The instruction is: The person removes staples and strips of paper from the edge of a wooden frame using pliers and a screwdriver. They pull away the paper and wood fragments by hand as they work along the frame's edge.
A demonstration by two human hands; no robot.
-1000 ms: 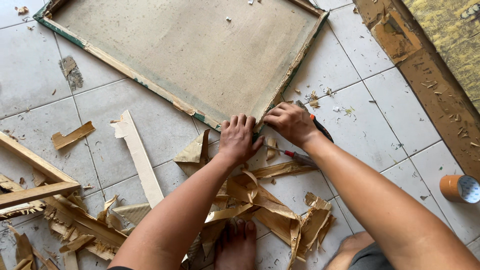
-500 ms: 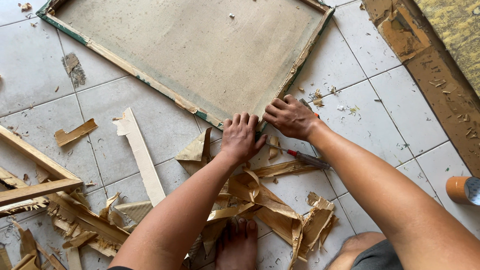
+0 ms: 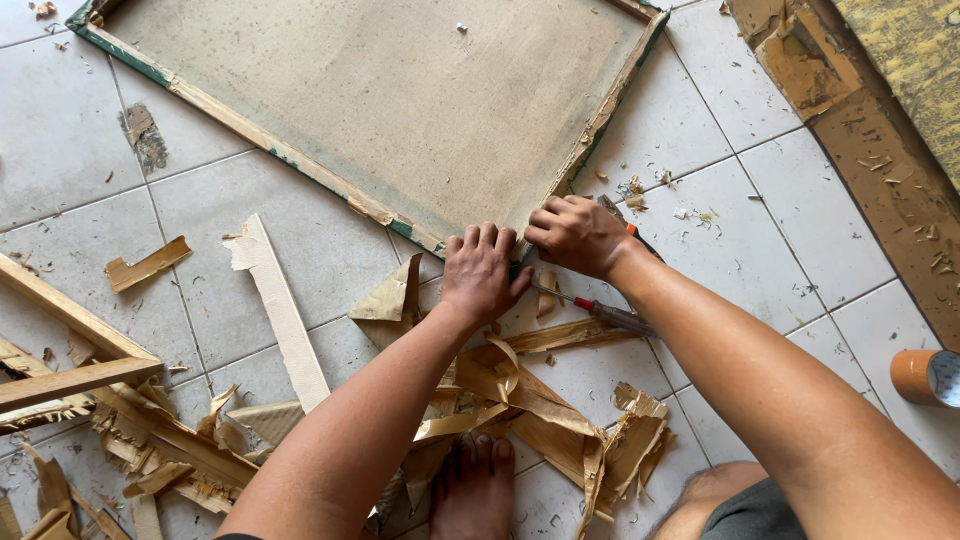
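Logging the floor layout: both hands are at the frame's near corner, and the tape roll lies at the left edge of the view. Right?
Not quite. Both hands, left and right, are at the frame corner, but the head view shows the tape roll at the right edge.

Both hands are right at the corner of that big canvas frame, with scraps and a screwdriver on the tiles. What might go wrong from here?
The left hand presses on the frame corner beside the right hand; a slip could pinch or scrape the fingers. The screwdriver lies loose just under the right wrist, so it might be knocked or jab skin. The bare foot rests among torn scraps, which could hide splinters.
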